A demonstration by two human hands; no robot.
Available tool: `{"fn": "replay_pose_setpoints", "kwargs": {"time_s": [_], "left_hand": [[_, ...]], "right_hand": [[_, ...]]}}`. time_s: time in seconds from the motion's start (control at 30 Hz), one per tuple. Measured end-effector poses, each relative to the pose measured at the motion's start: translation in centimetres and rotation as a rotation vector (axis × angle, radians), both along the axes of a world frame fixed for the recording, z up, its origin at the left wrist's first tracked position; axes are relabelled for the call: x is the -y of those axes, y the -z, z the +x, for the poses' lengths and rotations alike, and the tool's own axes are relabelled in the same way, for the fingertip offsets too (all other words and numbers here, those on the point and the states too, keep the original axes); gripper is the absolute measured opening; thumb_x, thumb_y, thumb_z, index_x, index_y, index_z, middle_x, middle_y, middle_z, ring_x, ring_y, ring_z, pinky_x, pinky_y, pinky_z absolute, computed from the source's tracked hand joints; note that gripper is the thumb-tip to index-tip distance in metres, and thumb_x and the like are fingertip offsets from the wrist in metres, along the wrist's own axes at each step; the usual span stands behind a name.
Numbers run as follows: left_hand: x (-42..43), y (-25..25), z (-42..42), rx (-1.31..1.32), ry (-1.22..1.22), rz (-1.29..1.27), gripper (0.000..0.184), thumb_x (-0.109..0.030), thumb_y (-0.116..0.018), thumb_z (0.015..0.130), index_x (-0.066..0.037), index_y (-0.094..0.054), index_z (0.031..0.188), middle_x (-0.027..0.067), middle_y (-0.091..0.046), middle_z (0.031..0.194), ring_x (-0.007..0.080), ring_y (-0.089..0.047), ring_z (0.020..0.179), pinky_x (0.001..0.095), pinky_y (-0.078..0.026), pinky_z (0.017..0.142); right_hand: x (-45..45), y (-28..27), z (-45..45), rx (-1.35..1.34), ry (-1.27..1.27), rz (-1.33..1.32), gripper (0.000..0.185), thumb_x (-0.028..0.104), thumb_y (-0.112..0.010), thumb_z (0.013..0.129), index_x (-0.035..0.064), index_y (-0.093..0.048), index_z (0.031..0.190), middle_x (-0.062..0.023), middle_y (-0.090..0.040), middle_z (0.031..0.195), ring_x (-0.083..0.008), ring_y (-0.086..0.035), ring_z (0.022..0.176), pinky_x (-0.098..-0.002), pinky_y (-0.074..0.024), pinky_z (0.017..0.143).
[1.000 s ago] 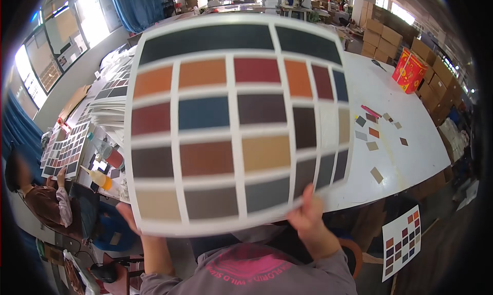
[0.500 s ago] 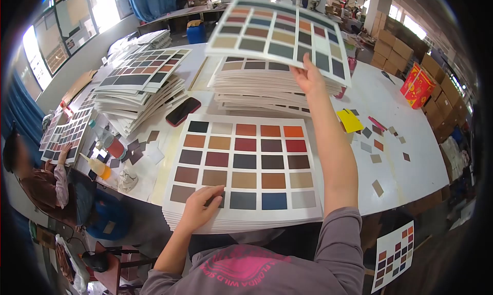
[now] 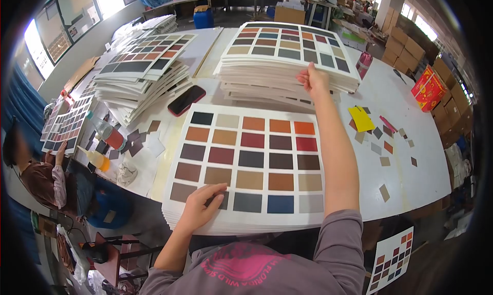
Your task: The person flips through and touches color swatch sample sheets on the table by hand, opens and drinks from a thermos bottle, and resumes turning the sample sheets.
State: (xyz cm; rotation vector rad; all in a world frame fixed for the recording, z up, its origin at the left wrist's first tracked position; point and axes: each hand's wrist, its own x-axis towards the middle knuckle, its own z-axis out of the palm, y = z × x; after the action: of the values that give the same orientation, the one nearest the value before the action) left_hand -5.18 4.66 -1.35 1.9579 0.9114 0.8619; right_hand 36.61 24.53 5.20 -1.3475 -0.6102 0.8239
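A stack of colour swatch cards point(image 3: 246, 123) lies before me, its top sheet showing rows of brown, red, orange and grey swatches. My left hand point(image 3: 200, 205) rests on its lower left part, fingers loosely bent and holding nothing. Behind it stands a taller stack of swatch cards point(image 3: 267, 79), topped by a swatch card point(image 3: 285, 42) lying flat. At that card's front edge is my right hand point(image 3: 313, 82), thumb up against the edge and the other fingers loosely curled in front of the stack; it appears to grip nothing.
Another uneven card stack point(image 3: 138, 82) stands left, beside a phone point(image 3: 186, 100). Nearby are a bottle point(image 3: 110, 136), a squeeze bottle point(image 3: 97, 160) and loose swatches. A yellow pad point(image 3: 361, 119) and scattered chips lie right. A seated person point(image 3: 38, 177) touches cards at far left.
The swatch card that my right hand held raised and tilted now lies flat on the back stack. My right hand has lowered slightly with it; my left hand has stayed in place.
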Motion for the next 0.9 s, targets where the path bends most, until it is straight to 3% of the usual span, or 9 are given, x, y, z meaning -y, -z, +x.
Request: {"fn": "replay_pose_setpoints", "kwargs": {"time_s": [0.03,0.13,0.27,0.33,0.37,0.4,0.47,0.63,0.9], "left_hand": [[0.1,0.2,0.0,0.010,-0.006,-0.012,0.028,0.001,-0.056,0.085,0.001,-0.062,0.113,0.0123,-0.067,0.099,0.0187,-0.064,0.088,0.0275,-0.049,0.077],[0.5,0.0,0.1,0.011,-0.050,0.026,0.026,0.003,-0.055,0.085,0.002,-0.062,0.111,0.0137,-0.066,0.098,0.0177,-0.064,0.085,0.0263,-0.049,0.074],[1.5,-0.2,-0.4,-0.319,-0.040,0.458,0.039,-0.013,-0.066,0.080,-0.006,-0.060,0.118,0.0116,-0.061,0.112,0.0261,-0.060,0.098,0.0370,-0.045,0.084],[2.5,-0.1,-0.8,-0.465,-0.019,0.498,0.045,-0.027,-0.068,0.079,-0.010,-0.059,0.119,0.0088,-0.057,0.125,0.0233,-0.054,0.113,0.0412,-0.039,0.095],[2.9,-0.1,-1.0,-0.503,-0.017,0.538,0.046,-0.029,-0.068,0.078,-0.010,-0.060,0.119,0.0085,-0.056,0.127,0.0228,-0.053,0.116,0.0420,-0.038,0.096],[3.0,-0.1,-1.1,-0.541,-0.017,0.578,0.047,-0.032,-0.068,0.078,-0.010,-0.060,0.119,0.0081,-0.055,0.128,0.0223,-0.052,0.118,0.0427,-0.038,0.097],[3.1,-0.4,-1.2,-0.529,-0.006,0.533,0.051,-0.037,-0.069,0.076,-0.011,-0.060,0.119,0.0077,-0.054,0.130,0.0217,-0.050,0.121,0.0445,-0.036,0.099],[2.8,-0.7,-0.3,-0.545,0.023,0.505,0.061,-0.042,-0.074,0.067,-0.012,-0.061,0.119,0.0073,-0.053,0.131,0.0236,-0.049,0.122,0.0462,-0.032,0.101],[3.1,-0.2,-0.2,-0.544,-0.002,0.523,0.061,-0.042,-0.074,0.067,-0.012,-0.062,0.118,0.0067,-0.054,0.131,0.0227,-0.049,0.122,0.0455,-0.032,0.101]], "right_hand": [[-0.1,0.1,0.5,0.001,-0.017,-0.022,0.049,0.042,-0.046,0.096,-0.0037,-0.060,0.085,-0.0182,-0.068,0.075,-0.0169,-0.064,0.051,-0.0214,-0.0343,0.035],[1.8,1.2,1.0,0.136,-0.105,-0.035,0.047,0.045,-0.052,0.093,-0.0009,-0.061,0.086,-0.0142,-0.068,0.074,-0.0141,-0.064,0.057,-0.0226,-0.0410,0.043],[9.4,3.2,-1.8,0.432,-0.337,-0.053,0.031,0.036,-0.058,0.091,0.0056,-0.064,0.094,-0.0044,-0.066,0.084,-0.0111,-0.061,0.070,-0.0231,-0.0461,0.060],[15.8,4.6,-4.3,0.615,-0.328,-0.164,0.033,0.031,-0.061,0.088,0.0035,-0.063,0.107,-0.0047,-0.065,0.083,-0.0128,-0.058,0.068,-0.0262,-0.0470,0.065],[19.3,6.2,-4.9,0.891,-0.313,-0.036,0.037,0.029,-0.062,0.087,0.0012,-0.060,0.112,-0.0096,-0.066,0.095,-0.0169,-0.060,0.076,-0.0299,-0.0488,0.070],[22.8,5.7,-5.9,0.879,-0.379,-0.195,0.039,0.024,-0.062,0.087,-0.0014,-0.057,0.116,-0.0171,-0.059,0.117,-0.0247,-0.059,0.101,-0.0333,-0.0468,0.086],[28.7,7.3,-6.4,1.121,-0.346,-0.177,0.043,0.020,-0.061,0.086,-0.0040,-0.053,0.121,-0.0204,-0.047,0.132,-0.0318,-0.048,0.121,-0.0366,-0.0392,0.099],[37.0,8.3,-9.2,0.869,-0.153,-0.347,0.047,0.015,-0.060,0.087,-0.0077,-0.047,0.126,-0.0232,-0.039,0.138,-0.0366,-0.041,0.126,-0.0391,-0.0331,0.104],[37.5,8.8,-13.0,0.921,0.094,-0.193,0.046,0.008,-0.058,0.086,-0.0092,-0.045,0.127,-0.0233,-0.039,0.138,-0.0349,-0.043,0.124,-0.0390,-0.0348,0.103]]}}
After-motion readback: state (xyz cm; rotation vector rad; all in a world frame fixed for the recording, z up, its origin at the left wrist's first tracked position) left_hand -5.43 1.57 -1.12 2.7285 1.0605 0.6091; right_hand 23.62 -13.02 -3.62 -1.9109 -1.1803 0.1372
